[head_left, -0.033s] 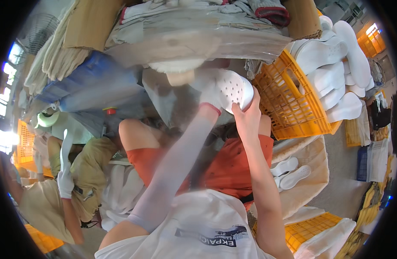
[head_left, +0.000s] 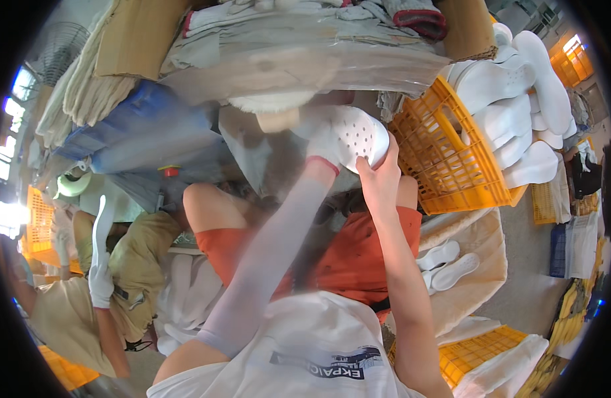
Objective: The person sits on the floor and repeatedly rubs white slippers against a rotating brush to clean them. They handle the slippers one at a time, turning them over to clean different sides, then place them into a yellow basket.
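A white insole (head_left: 366,136) with small dark holes is between my two hands, under the plastic-draped edge in front of me. My left hand (head_left: 322,136), in a white glove with a red cuff, grips its left side; the fingers are partly hidden. My bare right hand (head_left: 381,166) pinches the right end, thumb on the holed face and fingers around the far edge. Left of the insole is a white, fuzzy-edged round part (head_left: 272,103) above a beige piece (head_left: 279,121); whether the insole touches it I cannot tell.
A yellow crate (head_left: 451,159) heaped with white insoles (head_left: 494,86) stands right. An open carton (head_left: 136,46) of gloves is ahead. Insoles (head_left: 455,272) lie on cream cloth (head_left: 478,239) by my right leg. At left, a co-worker's gloved hand (head_left: 101,288) holds a white insole (head_left: 101,229).
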### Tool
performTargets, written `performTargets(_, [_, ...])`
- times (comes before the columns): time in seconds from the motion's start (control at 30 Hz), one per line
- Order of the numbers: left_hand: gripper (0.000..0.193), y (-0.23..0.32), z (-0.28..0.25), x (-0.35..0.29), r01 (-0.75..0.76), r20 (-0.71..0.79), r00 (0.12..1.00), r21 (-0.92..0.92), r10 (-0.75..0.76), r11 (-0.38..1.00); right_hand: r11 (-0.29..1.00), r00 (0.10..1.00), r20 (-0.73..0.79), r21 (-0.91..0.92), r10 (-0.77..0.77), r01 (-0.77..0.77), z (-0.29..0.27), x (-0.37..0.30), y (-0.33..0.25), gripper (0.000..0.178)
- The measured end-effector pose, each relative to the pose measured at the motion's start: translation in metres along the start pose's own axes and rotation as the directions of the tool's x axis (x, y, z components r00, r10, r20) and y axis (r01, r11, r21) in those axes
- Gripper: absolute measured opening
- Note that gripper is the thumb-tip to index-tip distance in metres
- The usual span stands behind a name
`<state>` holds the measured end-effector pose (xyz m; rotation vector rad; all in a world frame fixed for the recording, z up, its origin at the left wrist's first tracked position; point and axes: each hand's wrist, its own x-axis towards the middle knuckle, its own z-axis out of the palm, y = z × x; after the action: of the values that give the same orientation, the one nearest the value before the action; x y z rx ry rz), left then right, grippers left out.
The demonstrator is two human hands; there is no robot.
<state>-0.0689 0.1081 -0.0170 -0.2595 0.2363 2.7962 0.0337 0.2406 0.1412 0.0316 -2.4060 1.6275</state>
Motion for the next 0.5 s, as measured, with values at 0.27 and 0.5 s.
performTargets(0.27, [0.042,0.053,-0.065,0.038,-0.303,0.293,0.949,0.731,0.12,0.611,0.996,0.998,0.008,-0.072,0.06,-0.059,0.041,0.02,0.004,0.073])
performTargets(0.5, [0.064,0.106,-0.016,-0.045,0.338,-0.074,0.936,0.471,0.345,-0.815,0.981,0.97,0.175,0.065,0.166,-0.18,0.049,0.054,-0.008,0.051])
